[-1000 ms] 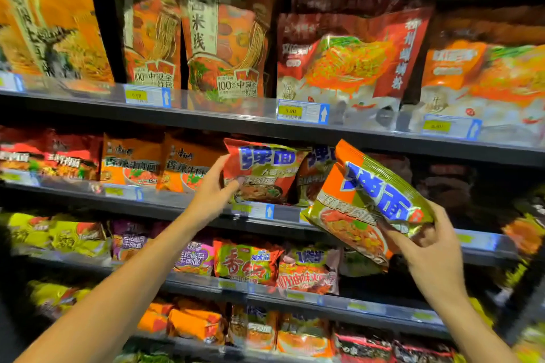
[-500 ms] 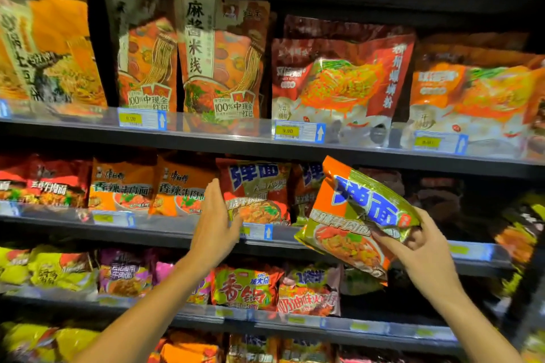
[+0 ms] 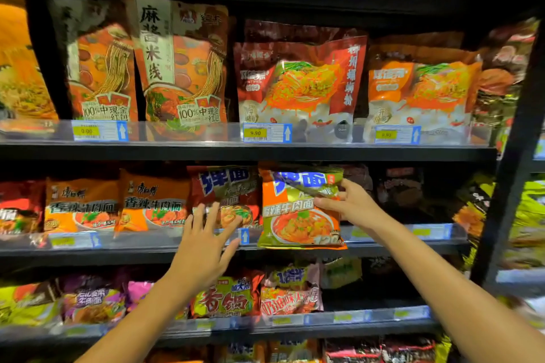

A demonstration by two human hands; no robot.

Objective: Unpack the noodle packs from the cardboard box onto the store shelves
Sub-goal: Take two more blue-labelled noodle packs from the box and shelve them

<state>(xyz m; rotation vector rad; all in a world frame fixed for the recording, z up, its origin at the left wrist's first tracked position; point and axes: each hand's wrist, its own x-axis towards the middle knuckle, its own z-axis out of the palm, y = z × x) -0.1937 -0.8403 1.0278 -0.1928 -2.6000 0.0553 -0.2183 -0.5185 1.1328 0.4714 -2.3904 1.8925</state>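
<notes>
An orange and green noodle pack [image 3: 298, 215] stands upright at the front edge of the middle shelf [image 3: 147, 250]. My right hand [image 3: 351, 203] pinches its upper right corner. Just left of it stands a red noodle pack [image 3: 227, 188] with blue lettering. My left hand [image 3: 203, 247] is spread with straight fingers in front of that red pack's lower part; whether the fingertips touch it I cannot tell. The cardboard box is out of view.
Two orange beef noodle packs [image 3: 118, 203] fill the middle shelf further left. Tall packs line the upper shelf [image 3: 265, 150]. To the right of the held pack lies a dark gap [image 3: 407, 194]. A black upright post [image 3: 513, 156] bounds the shelves on the right.
My right hand has carried the orange and green pack from a tilted position in the air to upright at the middle shelf, beside the red pack. My left hand dropped and spread its fingers.
</notes>
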